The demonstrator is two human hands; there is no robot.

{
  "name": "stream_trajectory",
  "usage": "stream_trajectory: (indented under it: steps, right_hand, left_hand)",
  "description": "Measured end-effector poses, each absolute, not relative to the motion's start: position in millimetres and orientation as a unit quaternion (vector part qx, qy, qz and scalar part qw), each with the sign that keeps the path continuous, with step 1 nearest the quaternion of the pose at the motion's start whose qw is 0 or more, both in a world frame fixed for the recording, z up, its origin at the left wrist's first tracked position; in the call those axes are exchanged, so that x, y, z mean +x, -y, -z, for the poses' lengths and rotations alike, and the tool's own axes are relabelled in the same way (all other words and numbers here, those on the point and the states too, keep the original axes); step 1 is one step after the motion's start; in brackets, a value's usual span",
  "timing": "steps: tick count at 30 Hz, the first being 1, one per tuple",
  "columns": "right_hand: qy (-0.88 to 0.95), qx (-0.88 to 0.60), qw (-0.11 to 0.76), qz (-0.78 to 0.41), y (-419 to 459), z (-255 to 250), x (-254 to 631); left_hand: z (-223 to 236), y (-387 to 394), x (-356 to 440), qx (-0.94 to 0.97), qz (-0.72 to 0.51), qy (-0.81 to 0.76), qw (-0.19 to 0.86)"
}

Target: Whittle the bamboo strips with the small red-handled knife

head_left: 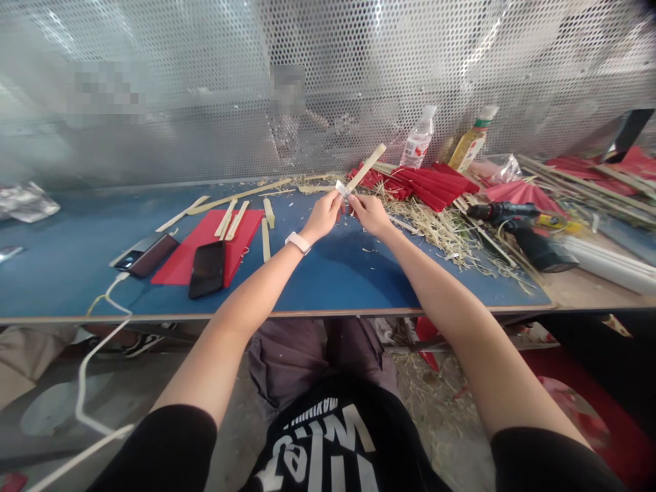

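Head view: right of the red card [179,263], the right hand [370,213] pinches a wooden strip [367,166] by its lower end, the left hand [322,216] apparently pinching a small white piece [340,186] against it. The strip should prove light, stiff and splinter-prone, best held near that end. Beneath the card spreads a blue table [328,290]; behind stands a perforated metal wall [205,137].

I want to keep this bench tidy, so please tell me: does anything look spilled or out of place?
Yes. To the right of the bare right hand, thin, pale shavings lie tangled and scattered over the flat blue tabletop, straggling towards its front edge; they look spilled rather than collected.
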State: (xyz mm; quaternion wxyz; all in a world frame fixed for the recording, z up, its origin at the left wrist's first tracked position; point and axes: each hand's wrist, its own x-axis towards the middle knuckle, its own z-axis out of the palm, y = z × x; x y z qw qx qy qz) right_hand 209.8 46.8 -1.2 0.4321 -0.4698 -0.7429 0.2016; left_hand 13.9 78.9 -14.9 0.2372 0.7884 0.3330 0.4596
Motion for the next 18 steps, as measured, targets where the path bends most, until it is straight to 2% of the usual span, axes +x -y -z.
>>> stream_trajectory:
  steps: [6, 12, 18]
  right_hand:
    - [0.766, -0.466, 0.402, -0.186, -45, -6, 219]
    - [0.778, -0.464, 0.375, -0.196, -47, -8, 220]
    - [0.785, -0.462, 0.36, -0.204, -49, -11, 226]
  left_hand:
    - [16, -83, 17, 0.779, -0.453, -0.371, 0.225]
    - [24, -83, 24, 0.741, -0.445, -0.337, 0.373]
    - [28, -84, 22, 0.756, -0.417, -0.319, 0.39]
